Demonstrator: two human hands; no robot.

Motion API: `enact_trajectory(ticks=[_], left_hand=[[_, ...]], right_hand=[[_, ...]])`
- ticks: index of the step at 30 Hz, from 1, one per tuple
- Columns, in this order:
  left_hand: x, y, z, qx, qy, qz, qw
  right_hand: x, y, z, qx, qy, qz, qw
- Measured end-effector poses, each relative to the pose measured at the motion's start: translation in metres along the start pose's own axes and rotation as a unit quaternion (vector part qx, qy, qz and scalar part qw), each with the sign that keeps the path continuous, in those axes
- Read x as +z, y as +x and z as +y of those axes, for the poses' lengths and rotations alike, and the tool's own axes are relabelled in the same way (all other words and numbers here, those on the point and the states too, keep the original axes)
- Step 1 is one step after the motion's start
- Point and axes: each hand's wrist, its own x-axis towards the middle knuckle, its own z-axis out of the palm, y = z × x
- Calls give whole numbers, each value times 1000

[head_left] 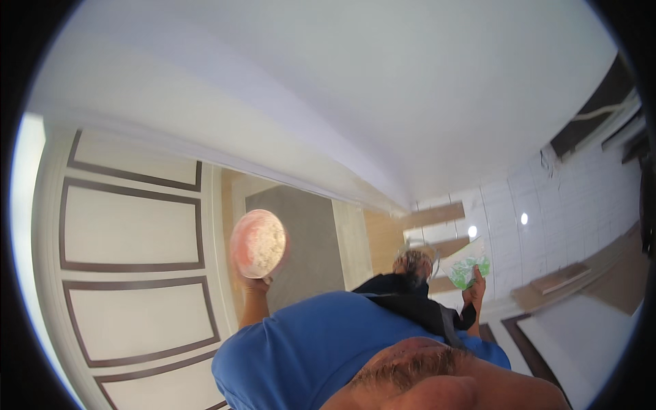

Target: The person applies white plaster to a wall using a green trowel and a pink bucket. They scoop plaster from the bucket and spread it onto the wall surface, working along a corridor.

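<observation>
My left hand (pixel 258 281) was raised out in front of me, on the left side of the view. It was closed around the underside of a pink bowl (pixel 257 243), with my fingers cupping it from below and behind. The bowl was tipped so that its open mouth faced the camera, and it was filled with something pale and crumbly; I could not tell what. My bare forearm ran down from the hand to the sleeve of my blue shirt (pixel 321 348), which filled the lower middle of the view.

Behind the bowl stood a white panelled door (pixel 130 225) with dark trim, and beside it a grey panel (pixel 307 239) set in a light wooden frame.

My right hand was nowhere that I could make out. Just past my shirt, to the right, was another person in a dark top (pixel 410 297), close against me. A hand (pixel 474 290) coming out of a dark sleeve, theirs as far as I could judge, gripped a clear plastic bag (pixel 466 266) with green contents. It was well apart from my bowl. White wall tiles (pixel 547 225) lay beyond that bag.
</observation>
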Motion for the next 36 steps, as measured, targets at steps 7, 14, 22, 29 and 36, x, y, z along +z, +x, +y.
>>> enact_trajectory(ticks=[7,14,22,29,36], left_hand=[[29,-17,8,-20,-110,-143,983],[48,-34,14,67,-123,-183,973],[54,-56,16,119,-138,-171,968],[59,-63,14,145,-201,-159,956],[62,-68,26,179,-214,-181,943]], right_hand=[[200,31,-101,-110,-27,-199,973],[325,29,-92,-82,-6,-320,944],[377,-1,-56,-26,-30,-406,913],[412,-24,-69,-75,-96,-513,850],[463,-89,-89,-148,-274,-558,769]])
